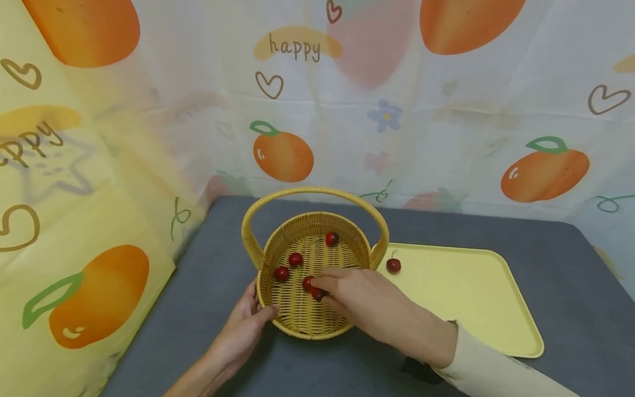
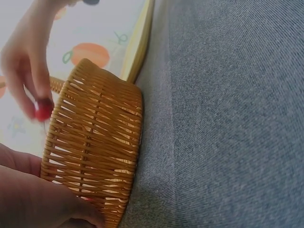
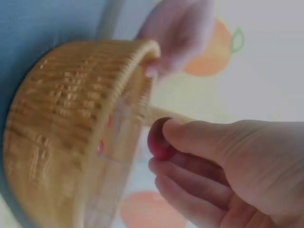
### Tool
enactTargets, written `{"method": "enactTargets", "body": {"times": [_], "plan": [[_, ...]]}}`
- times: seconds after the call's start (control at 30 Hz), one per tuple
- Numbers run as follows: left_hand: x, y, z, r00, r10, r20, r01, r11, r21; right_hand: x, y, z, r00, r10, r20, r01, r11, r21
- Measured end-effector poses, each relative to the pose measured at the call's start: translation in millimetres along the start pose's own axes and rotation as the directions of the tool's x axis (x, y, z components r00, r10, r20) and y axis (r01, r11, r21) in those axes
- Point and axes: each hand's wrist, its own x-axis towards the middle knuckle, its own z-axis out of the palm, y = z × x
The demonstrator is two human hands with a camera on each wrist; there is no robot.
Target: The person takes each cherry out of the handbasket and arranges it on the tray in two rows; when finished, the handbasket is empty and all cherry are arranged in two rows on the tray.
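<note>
A round yellow wicker basket [image 1: 322, 325] with a tall hoop handle sits on the grey cloth. My left hand [image 1: 243, 325] grips its near left rim, thumb on the edge and fingers along the outer wall. Over the basket's opening, my right hand [image 1: 362, 295] pinches a dark red cherry [image 3: 160, 138] between thumb and fingers. In the left wrist view, the pinched cherry [image 2: 43, 109] shows just above the rim. Several other cherries lie on the woven floor, among them one at the back [image 1: 332, 238] and one at the left [image 1: 281, 274].
Right of the basket lies a pale yellow tray [image 1: 476, 298], partly behind my right forearm. One stemmed cherry [image 1: 393, 266] rests at its far left corner. Behind the grey table [image 1: 208, 242] hangs a fruit-printed cloth [image 1: 347, 138], with more of it along the left side.
</note>
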Motion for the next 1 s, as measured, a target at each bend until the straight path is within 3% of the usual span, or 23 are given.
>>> {"method": "enactTargets", "body": {"times": [0.2, 0.4, 0.5, 0.8, 1.0], "plan": [[1.1, 2.0, 1.7, 1.0, 0.005, 0.007, -0.005, 1.0, 0.008, -54.0, 14.0, -29.8, 0.992, -0.007, -0.126, 0.001, 0.999, -0.045], [0.1, 2.9, 1.5, 1.0, -0.013, 0.008, 0.013, 1.0, 0.027, -97.4, 33.7, -42.5, 0.951, -0.01, -0.309, -0.016, 0.997, -0.081], [0.1, 2.3, 1.1, 1.0, -0.023, 0.005, 0.023, 0.999, 0.035, -109.8, 49.6, -44.6, 0.939, 0.015, -0.343, -0.047, 0.995, -0.086], [-0.2, 3.5, -0.3, 0.999, -0.036, -0.004, 0.036, 0.999, 0.034, -124.5, 94.1, -37.0, 0.935, 0.141, -0.326, -0.186, 0.976, -0.113], [1.0, 4.0, 0.8, 0.999, -0.043, -0.001, 0.043, 0.998, 0.042, -125.1, 117.5, -24.1, 0.939, 0.242, -0.243, -0.27, 0.959, -0.087]]}}
